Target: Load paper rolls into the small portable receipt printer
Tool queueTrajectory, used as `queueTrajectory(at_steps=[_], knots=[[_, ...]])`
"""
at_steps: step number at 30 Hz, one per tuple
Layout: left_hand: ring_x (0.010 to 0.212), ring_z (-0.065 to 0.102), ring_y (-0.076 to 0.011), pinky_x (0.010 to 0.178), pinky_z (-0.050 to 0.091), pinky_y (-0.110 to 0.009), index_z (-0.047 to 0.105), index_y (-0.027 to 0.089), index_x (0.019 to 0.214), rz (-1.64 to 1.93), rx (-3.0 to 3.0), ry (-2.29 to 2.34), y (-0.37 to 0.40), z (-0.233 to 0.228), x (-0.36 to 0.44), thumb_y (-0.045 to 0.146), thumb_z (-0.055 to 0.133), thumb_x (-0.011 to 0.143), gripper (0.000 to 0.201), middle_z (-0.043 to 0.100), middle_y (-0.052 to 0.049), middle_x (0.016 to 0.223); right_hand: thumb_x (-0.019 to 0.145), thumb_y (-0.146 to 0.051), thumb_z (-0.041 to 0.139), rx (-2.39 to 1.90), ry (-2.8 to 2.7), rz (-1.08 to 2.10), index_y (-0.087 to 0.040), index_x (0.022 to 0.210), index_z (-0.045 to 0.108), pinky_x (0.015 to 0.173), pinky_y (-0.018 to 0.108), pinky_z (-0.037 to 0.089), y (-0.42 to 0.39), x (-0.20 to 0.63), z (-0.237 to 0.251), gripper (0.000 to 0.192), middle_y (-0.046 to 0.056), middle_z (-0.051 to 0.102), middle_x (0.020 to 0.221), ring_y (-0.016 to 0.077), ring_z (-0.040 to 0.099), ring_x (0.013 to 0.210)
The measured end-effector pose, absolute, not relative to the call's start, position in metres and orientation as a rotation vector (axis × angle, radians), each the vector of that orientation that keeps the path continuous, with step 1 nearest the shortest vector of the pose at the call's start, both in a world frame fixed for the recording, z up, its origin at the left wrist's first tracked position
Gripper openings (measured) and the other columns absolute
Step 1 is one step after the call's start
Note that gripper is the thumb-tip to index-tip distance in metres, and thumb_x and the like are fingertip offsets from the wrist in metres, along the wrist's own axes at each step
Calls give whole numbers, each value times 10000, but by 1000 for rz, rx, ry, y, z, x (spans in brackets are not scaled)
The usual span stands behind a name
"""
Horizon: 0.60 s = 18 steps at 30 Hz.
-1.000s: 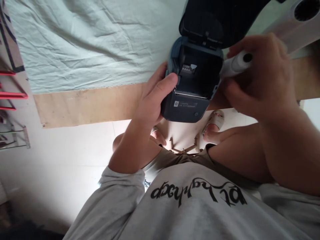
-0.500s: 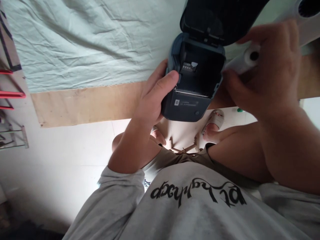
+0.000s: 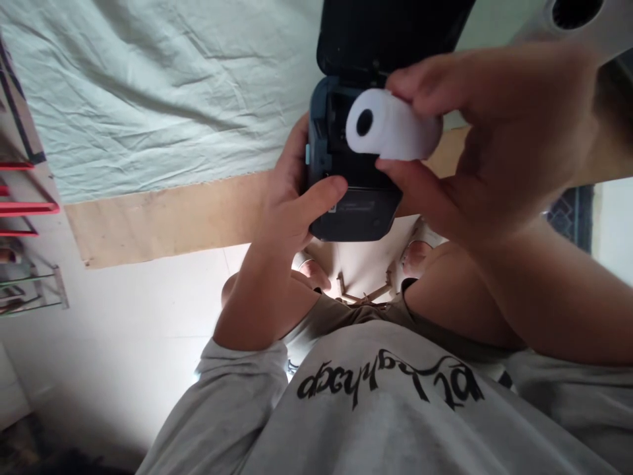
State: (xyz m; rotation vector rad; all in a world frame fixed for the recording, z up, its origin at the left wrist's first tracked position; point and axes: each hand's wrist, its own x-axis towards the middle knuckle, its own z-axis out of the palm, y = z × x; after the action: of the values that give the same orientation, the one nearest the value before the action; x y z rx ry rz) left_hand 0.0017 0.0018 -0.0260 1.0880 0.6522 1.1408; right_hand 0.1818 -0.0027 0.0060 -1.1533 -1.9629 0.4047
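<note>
The left hand point(image 3: 291, 198) wrapped the small dark grey plastic printer point(image 3: 353, 178), steadying it with its lid point(image 3: 390, 30) open. The right hand point(image 3: 494, 132) pinched a white paper roll point(image 3: 390, 128) just above the bay, core hole facing the camera, long axis running away rightward, apparently for seating.

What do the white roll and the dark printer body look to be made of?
White roll: likely paper wound on a hollow core, matte, with a dark centre hole. Printer: looks like moulded plastic, dark matte grey, with rounded corners and a hinged lid open.
</note>
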Motion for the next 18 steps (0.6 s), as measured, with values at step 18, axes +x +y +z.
queueTrajectory(at_steps=[18], knots=[[1148, 424, -209, 825, 437, -243, 285, 351, 1238, 1120, 1161, 609, 10, -42, -4, 221, 677, 576, 780, 382, 41, 1289, 692, -362, 524, -800, -2251, 111, -267, 846, 538, 747, 290, 375, -1, 177, 0, 182, -56, 545, 845, 67, 481, 795]])
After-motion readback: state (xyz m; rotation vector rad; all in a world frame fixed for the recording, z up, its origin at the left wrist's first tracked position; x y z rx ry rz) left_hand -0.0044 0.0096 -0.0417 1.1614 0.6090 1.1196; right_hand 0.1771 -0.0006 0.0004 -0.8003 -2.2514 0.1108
